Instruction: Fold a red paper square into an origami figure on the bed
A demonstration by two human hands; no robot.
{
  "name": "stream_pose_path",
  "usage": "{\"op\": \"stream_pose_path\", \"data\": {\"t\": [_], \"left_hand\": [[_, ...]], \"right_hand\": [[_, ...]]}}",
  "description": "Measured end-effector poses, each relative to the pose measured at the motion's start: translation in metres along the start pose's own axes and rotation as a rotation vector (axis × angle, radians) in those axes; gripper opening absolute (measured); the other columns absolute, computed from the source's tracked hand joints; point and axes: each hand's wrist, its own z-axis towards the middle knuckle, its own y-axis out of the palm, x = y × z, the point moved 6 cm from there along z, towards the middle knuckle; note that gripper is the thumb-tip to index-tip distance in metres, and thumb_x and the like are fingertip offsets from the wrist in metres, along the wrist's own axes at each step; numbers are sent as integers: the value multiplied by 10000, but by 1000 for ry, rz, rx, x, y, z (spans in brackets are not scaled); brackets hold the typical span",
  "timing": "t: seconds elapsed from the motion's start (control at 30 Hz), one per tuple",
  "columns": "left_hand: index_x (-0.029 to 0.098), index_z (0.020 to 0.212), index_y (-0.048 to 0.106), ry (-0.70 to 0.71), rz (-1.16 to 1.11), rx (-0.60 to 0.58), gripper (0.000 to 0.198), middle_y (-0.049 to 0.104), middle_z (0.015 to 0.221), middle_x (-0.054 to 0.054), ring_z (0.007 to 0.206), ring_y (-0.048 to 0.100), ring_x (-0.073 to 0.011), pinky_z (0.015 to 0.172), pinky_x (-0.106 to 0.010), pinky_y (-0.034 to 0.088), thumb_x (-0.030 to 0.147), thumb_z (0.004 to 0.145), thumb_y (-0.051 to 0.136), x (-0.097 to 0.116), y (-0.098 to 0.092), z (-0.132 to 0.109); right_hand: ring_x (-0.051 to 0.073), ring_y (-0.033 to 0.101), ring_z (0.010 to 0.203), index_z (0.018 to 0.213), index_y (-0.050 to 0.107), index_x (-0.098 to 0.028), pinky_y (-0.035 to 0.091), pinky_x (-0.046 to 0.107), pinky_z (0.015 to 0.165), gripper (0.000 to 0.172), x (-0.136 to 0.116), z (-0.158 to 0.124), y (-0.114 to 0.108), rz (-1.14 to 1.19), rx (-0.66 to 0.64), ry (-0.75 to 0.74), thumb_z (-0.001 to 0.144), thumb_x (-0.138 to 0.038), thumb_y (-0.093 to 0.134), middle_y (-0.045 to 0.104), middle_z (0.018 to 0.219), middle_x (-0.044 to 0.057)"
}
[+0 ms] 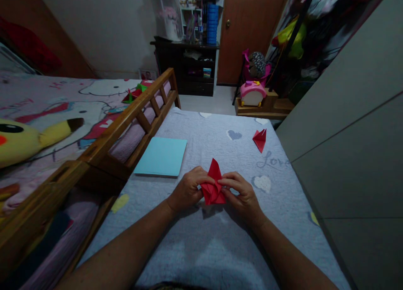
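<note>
A folded red paper piece (pixel 214 185) with a point sticking up sits between both my hands over the grey-blue bedsheet (pixel 220 248). My left hand (pixel 188 189) pinches its left side, fingers closed on the paper. My right hand (pixel 241 193) pinches its right side the same way. A second, smaller folded red paper (pixel 260 139) lies farther off to the right on the sheet. A stack of light blue paper (pixel 162 156) lies to the left of my hands.
A wooden bed rail (pixel 138 117) runs along the left, with a cartoon-print bed and a yellow plush toy (pixel 28 138) beyond it. A grey wardrobe (pixel 352 126) stands close on the right. A dark shelf unit (pixel 189 67), brown door and toys are at the back.
</note>
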Motion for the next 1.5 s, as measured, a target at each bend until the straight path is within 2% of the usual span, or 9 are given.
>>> {"op": "stream_pose_path", "data": {"t": [0.27, 0.5, 0.73, 0.9, 1.13, 1.27, 1.5], "left_hand": [[205, 920, 719, 28, -6, 2, 89, 690, 795, -33, 806, 579, -177, 746, -303, 450, 224, 902, 634, 4, -1, 1], [202, 912, 717, 26, -23, 25, 78, 676, 778, -28, 787, 573, -171, 723, -283, 442, 214, 899, 641, 3, -2, -1], [193, 880, 690, -24, -54, 42, 23, 651, 780, -20, 779, 574, -166, 709, -273, 440, 206, 866, 676, 3, -4, 1], [198, 934, 701, -27, -67, 40, 88, 650, 791, -16, 778, 571, -164, 703, -271, 439, 176, 853, 676, 4, -5, 1], [212, 1007, 727, 47, -42, 33, 182, 699, 817, -24, 793, 573, -168, 719, -279, 450, 127, 858, 668, 6, -4, 1], [213, 987, 739, 89, -11, 6, 153, 720, 810, -27, 777, 584, -165, 752, -301, 460, 146, 882, 650, 9, -4, 2], [217, 960, 749, 80, -7, -3, 107, 743, 818, -36, 778, 599, -172, 751, -310, 459, 238, 895, 666, 9, -4, 3]], "right_hand": [[181, 654, 891, 1024, 749, -303, 543, 311, 773, 234, -2, 1, -1, -21, 2, -24, 892, -155, 626, 658, 965, 39], [177, 646, 889, 1046, 753, -305, 536, 312, 773, 261, -3, 0, -3, -62, -7, -38, 900, -140, 613, 648, 967, 42], [172, 641, 876, 1068, 751, -313, 530, 308, 760, 271, -2, 1, -3, -65, -27, -61, 913, -147, 603, 638, 954, 38], [163, 634, 876, 1068, 748, -309, 524, 297, 755, 275, -4, 1, -3, -59, -28, -85, 914, -133, 604, 631, 946, 32], [158, 627, 888, 1093, 738, -300, 514, 289, 767, 301, -4, 0, -2, -53, -61, -103, 910, -103, 602, 623, 958, 35], [161, 627, 895, 1115, 729, -298, 516, 296, 770, 315, -5, 0, -2, -58, -78, -115, 915, -100, 588, 620, 970, 41], [162, 629, 888, 1081, 740, -289, 516, 293, 768, 298, -5, 1, -2, -65, -75, -107, 905, -95, 598, 624, 957, 38]]}}
